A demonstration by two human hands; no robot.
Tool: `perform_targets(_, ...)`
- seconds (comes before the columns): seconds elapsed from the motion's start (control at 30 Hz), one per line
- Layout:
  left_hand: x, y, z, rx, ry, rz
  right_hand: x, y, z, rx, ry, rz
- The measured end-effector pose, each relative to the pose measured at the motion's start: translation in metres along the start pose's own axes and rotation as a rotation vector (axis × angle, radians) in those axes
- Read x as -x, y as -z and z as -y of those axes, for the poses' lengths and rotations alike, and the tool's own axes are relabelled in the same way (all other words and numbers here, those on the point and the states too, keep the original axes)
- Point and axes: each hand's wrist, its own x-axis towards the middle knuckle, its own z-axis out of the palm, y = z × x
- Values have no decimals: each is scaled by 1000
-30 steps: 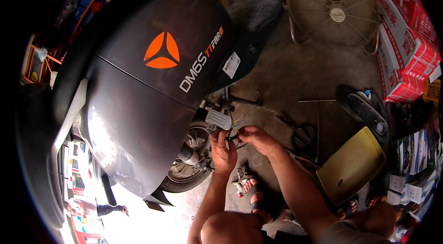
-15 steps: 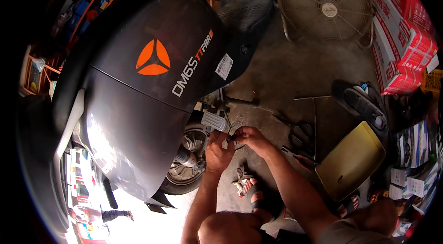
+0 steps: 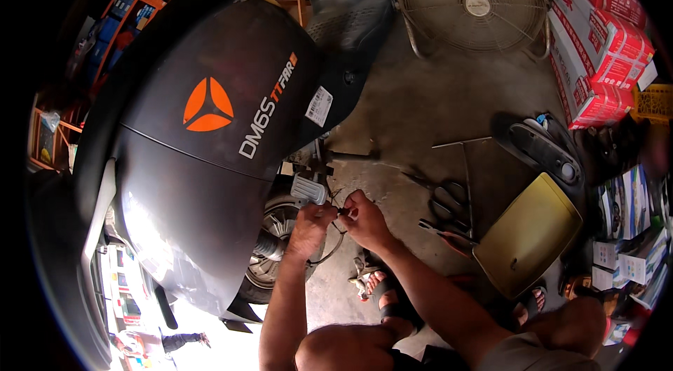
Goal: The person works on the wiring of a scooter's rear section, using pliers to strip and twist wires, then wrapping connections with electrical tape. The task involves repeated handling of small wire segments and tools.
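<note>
My left hand [image 3: 310, 231] and my right hand [image 3: 366, 222] meet beside the scooter's wheel, fingers pinched close together. Between the fingertips is a small dark piece [image 3: 343, 212], apparently part of a black wire; its exact form is hidden. A loop of black wire [image 3: 329, 256] hangs below the hands toward the wheel [image 3: 263, 274]. Just above my left hand a grey ribbed foot peg [image 3: 309, 189] sticks out from the dark grey scooter [image 3: 203, 181], which has an orange emblem on its side panel.
On the floor to the right lie black-handled scissors [image 3: 449, 201], pliers [image 3: 449, 234], a T-shaped metal rod [image 3: 467, 181], a yellow tray [image 3: 501, 266] and a black scooter part [image 3: 550, 153]. A large floor fan [image 3: 470, 27] and red-and-white boxes [image 3: 603, 55] stand farther back.
The view has shifted, so the scene sits a little farther left. My hands stay together at the wire; the right fingers have shifted their pinch, and the wire loop now shows more.
</note>
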Motion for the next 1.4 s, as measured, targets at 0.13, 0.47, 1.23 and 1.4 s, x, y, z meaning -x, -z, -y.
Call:
perform_targets(0.13,4,5,-30,64,179,-17,2,-4,19,195,186,-102)
perform_targets(0.47,5,-20,-2,313,165,-203,-2,-4,12,52,62,-229)
perform_targets(1.23,-2,-45,27,614,308,-184,-48,15,-41,-228,-229,242)
perform_targets(1.4,-11,-57,28,363,235,-301,-50,8,-47,-14,-183,189)
